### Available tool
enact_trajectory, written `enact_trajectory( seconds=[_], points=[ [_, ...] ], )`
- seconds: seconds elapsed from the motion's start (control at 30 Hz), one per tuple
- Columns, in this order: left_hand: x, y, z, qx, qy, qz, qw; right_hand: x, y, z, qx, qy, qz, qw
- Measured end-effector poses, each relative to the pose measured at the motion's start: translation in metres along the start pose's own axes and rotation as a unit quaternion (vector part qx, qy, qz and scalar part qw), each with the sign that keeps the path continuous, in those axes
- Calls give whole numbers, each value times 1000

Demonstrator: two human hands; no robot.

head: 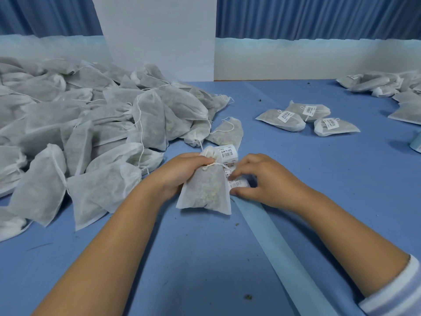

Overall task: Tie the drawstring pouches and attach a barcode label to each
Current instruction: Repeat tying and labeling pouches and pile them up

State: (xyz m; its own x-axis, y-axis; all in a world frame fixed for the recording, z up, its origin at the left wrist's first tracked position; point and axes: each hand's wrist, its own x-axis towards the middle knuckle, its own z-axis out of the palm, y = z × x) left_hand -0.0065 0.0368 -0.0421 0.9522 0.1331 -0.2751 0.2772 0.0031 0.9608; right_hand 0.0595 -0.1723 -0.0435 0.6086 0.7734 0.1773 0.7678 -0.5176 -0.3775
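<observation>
Our two bare forearms reach forward over the blue table [193,270], and a striped sleeve [396,290] is pushed up on the right one. Our left hand [182,172] curls round the gathered neck of a white drawstring pouch [205,192], palm turned inward, with the fingers wrapped over the top and the knotted cord showing just below them. That pouch hangs tilted with its bottom edge resting on the table, and grey-green filling shows through the fabric.

Just right of the pouch, our right hand [262,181] arches over a pale blue backing strip [284,247]. The forefinger and thumb are bent toward each other and pinch a white barcode label [238,184] from either side, while the other fingers are loosely bent behind. The strip runs from beyond the pouch back toward us. We can make out four labels on it, counting the pinched one; the farthest [228,152] lies just beyond the pouch's neck.

Left of the pouch and beyond it lies a big heap of pouches [79,124] without labels, too many and too overlapped to count. Beyond the pouch to the right, well apart, three labelled pouches [307,118] lie close together, each with one label on top. Farther right of those, at the table's edge, lies another cluster [382,85] that we cannot count. Behind the pouch at the table's far side stands one white panel [159,37] against a blue curtain [319,17].
</observation>
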Motion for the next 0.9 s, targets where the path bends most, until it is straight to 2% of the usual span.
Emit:
enact_trajectory(
  seconds=[0.13, 0.3, 0.4, 0.6, 0.7, 0.9],
  points=[
    [-1, 0, 0, -9, 8, -4, 1000, -3, -4, -4, -5, -37, -7, 999],
    [0, 0, -1, -5, 10, -4, 1000, -5, -10, -5, -113, -66, -54, 990],
    [0, 0, -1, -9, 11, -4, 1000, -5, -15, 0, -43, -39, -55, 997],
    [-1, 1, -2, -5, 7, -13, 1000, -2, -16, 4, 68, -8, 7, 998],
    [-2, 1, -2, -2, 6, -15, 1000, -1, -16, 4, 90, 0, 19, 996],
    [-2, 2, -2, 1, 5, -12, 1000, -4, -20, 4, 67, -4, 9, 998]
  ],
)
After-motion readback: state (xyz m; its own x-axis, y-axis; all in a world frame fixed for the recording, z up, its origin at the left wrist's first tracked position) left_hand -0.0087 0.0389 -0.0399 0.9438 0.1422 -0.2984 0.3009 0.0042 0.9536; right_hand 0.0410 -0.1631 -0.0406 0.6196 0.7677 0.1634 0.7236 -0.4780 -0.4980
